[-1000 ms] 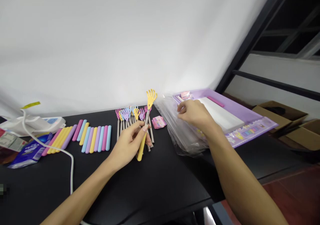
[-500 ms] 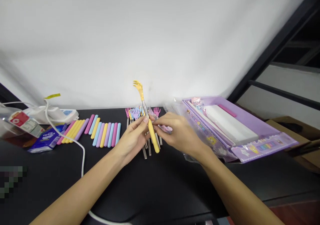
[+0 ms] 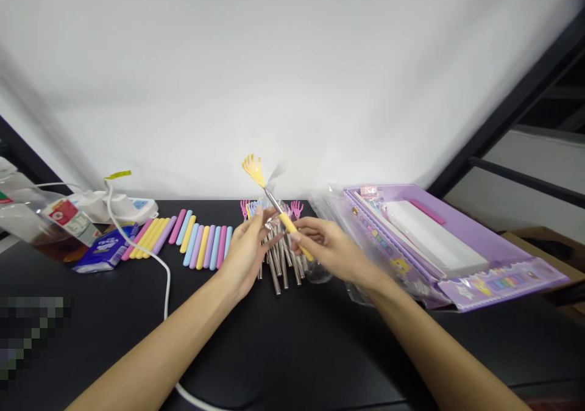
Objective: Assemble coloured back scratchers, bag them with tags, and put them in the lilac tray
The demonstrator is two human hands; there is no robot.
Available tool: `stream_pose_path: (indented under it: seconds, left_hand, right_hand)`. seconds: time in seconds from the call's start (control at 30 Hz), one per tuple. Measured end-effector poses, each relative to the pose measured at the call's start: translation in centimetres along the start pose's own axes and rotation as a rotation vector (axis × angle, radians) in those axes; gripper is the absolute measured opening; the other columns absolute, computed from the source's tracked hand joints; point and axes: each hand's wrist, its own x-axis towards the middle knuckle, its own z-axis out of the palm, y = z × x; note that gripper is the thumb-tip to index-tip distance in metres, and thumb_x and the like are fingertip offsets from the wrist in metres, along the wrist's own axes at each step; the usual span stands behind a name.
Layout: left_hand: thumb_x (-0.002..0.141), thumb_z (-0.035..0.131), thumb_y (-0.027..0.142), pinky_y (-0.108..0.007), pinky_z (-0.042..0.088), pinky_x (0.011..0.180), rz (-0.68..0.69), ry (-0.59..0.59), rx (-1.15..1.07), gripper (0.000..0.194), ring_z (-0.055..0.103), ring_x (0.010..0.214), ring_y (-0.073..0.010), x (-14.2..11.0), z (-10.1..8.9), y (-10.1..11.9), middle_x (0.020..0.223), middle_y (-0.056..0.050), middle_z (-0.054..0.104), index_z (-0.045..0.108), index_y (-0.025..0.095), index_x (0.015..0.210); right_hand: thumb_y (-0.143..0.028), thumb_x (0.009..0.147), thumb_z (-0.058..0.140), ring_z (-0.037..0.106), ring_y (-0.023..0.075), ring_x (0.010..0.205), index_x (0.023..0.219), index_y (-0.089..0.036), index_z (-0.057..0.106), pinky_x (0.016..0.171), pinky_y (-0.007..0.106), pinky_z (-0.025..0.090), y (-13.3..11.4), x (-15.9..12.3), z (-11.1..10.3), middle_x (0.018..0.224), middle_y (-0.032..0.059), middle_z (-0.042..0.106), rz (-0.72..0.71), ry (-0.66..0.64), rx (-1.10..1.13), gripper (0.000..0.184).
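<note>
A yellow back scratcher (image 3: pixel 254 170) with a claw-shaped head and a metal shaft is raised above the table, tilted with its head up to the left. My right hand (image 3: pixel 331 246) is closed on its yellow handle. Beside the shaft, my left hand (image 3: pixel 247 249) has its thumb and fingers apart. A shiny bit of clear plastic (image 3: pixel 274 222) shows by its fingers; whether they touch it I cannot tell. Below lie several back scratchers with bare metal shafts (image 3: pixel 276 277) and coloured claw heads (image 3: pixel 297 207), partly hidden by my hands.
Several pastel handles (image 3: pixel 206 246) lie in rows at left. Beyond them are a blue packet (image 3: pixel 107 249), a tilted bottle (image 3: pixel 59 222) and a white power strip (image 3: pixel 144 207). A white cable (image 3: pixel 167 283) crosses the black table (image 3: pixel 283 350). An open purple box (image 3: pixel 466 222) stands at right.
My right hand has taken hold of the yellow handle. My left hand has loosened from the back scratcher and its fingers have spread. The scratcher now leans more to the left, and the view has shifted.
</note>
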Motion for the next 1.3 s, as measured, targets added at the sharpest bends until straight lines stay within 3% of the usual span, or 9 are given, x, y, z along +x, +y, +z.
stream_pose_path:
  seconds: [0.07, 0.17, 0.27, 0.4, 0.5, 0.73, 0.93, 1.1, 1.3]
  left_hand:
    - [0.082, 0.077, 0.038, -0.040, 0.057, 0.096, 0.054, 0.045, 0.049, 0.033, 0.063, 0.122, -0.0264, 0.4, -0.6, 0.5, 0.137, -0.008, 0.058, 0.065, 0.021, 0.107]
    - [0.071, 0.084, 0.018, -0.036, 0.053, 0.102, 0.140, 0.069, 0.162, 0.061, 0.065, 0.121, -0.0244, 0.8, -1.2, 1.2, 0.145, -0.008, 0.049, 0.057, 0.026, 0.125]
    - [0.069, 0.085, 0.016, -0.038, 0.049, 0.107, 0.176, 0.092, 0.174, 0.073, 0.067, 0.117, -0.0248, 1.1, -1.6, 1.3, 0.132, -0.012, 0.062, 0.054, 0.023, 0.134]
    - [0.066, 0.088, 0.020, -0.044, 0.050, 0.106, 0.189, 0.149, 0.140, 0.075, 0.070, 0.111, -0.0274, 1.6, -2.0, 0.8, 0.101, -0.011, 0.075, 0.055, 0.016, 0.133]
    - [0.066, 0.090, 0.024, -0.044, 0.050, 0.106, 0.207, 0.167, 0.161, 0.073, 0.071, 0.109, -0.0265, 1.9, -2.4, 0.6, 0.099, -0.011, 0.076, 0.057, 0.017, 0.131]
    - [0.065, 0.091, 0.028, -0.043, 0.050, 0.106, 0.277, 0.157, 0.203, 0.071, 0.071, 0.109, -0.0254, 2.3, -2.6, 0.6, 0.099, -0.011, 0.077, 0.059, 0.017, 0.129]
    - [0.066, 0.090, 0.029, -0.043, 0.050, 0.105, 0.306, 0.143, 0.212, 0.067, 0.072, 0.107, -0.0254, 2.2, -2.6, 0.4, 0.100, -0.010, 0.077, 0.061, 0.018, 0.125]
    - [0.068, 0.088, 0.030, -0.042, 0.052, 0.102, 0.317, 0.163, 0.243, 0.062, 0.072, 0.106, -0.0254, 2.0, -2.5, 0.2, 0.099, -0.010, 0.077, 0.062, 0.019, 0.124]
    - [0.067, 0.089, 0.030, -0.040, 0.054, 0.098, 0.347, 0.246, 0.248, 0.063, 0.073, 0.103, -0.0245, 2.3, -2.6, 0.2, 0.098, -0.010, 0.076, 0.061, 0.019, 0.123]
  right_hand:
    - [-0.036, 0.094, 0.058, 0.060, 0.0143, 0.067, 0.112, -0.017, 0.062, 0.065, 0.030, 0.049, 0.1, 0.0, -0.9, 0.076, 0.0000, 0.061, 0.023, 0.058, 0.046, 0.027]
    - [-0.043, 0.096, 0.055, 0.043, 0.0104, 0.054, 0.108, -0.018, 0.063, 0.052, 0.026, 0.036, 0.0, -0.2, -2.6, 0.066, -0.0044, 0.047, 0.035, 0.114, 0.066, 0.029]
    - [-0.053, 0.098, 0.051, 0.032, 0.0097, 0.054, 0.086, -0.018, 0.062, 0.049, 0.026, 0.025, -0.4, -0.7, -4.4, 0.064, -0.0046, 0.037, 0.034, 0.067, -0.001, 0.039]
    - [-0.058, 0.089, 0.063, 0.041, 0.0128, 0.064, 0.077, -0.019, 0.069, 0.057, 0.028, 0.030, -1.1, -1.7, -6.7, 0.068, -0.0002, 0.050, 0.048, -0.037, -0.237, 0.041]
    - [-0.060, 0.085, 0.067, 0.042, 0.0142, 0.063, 0.079, -0.021, 0.076, 0.057, 0.029, 0.029, -1.0, -2.4, -8.4, 0.067, 0.0007, 0.054, 0.118, -0.091, -0.401, 0.041]
    - [-0.060, 0.083, 0.067, 0.039, 0.0135, 0.057, 0.068, -0.021, 0.074, 0.052, 0.029, 0.027, 0.0, -3.4, -11.4, 0.060, -0.0001, 0.051, 0.155, -0.033, -0.617, 0.042]
    - [-0.058, 0.082, 0.069, 0.053, 0.0174, 0.066, 0.082, -0.025, 0.081, 0.057, 0.030, 0.037, 0.5, -3.4, -11.8, 0.072, 0.0024, 0.068, 0.169, -0.002, -0.613, 0.035]
    - [-0.062, 0.081, 0.068, 0.049, 0.0160, 0.060, 0.081, -0.022, 0.078, 0.054, 0.030, 0.033, 0.6, -3.1, -11.0, 0.067, 0.0015, 0.064, 0.141, 0.047, -0.619, 0.041]
    - [-0.068, 0.080, 0.066, 0.054, 0.0180, 0.066, 0.083, -0.021, 0.074, 0.059, 0.030, 0.037, 0.5, -2.9, -10.5, 0.072, 0.0025, 0.066, 0.106, 0.113, -0.587, 0.048]
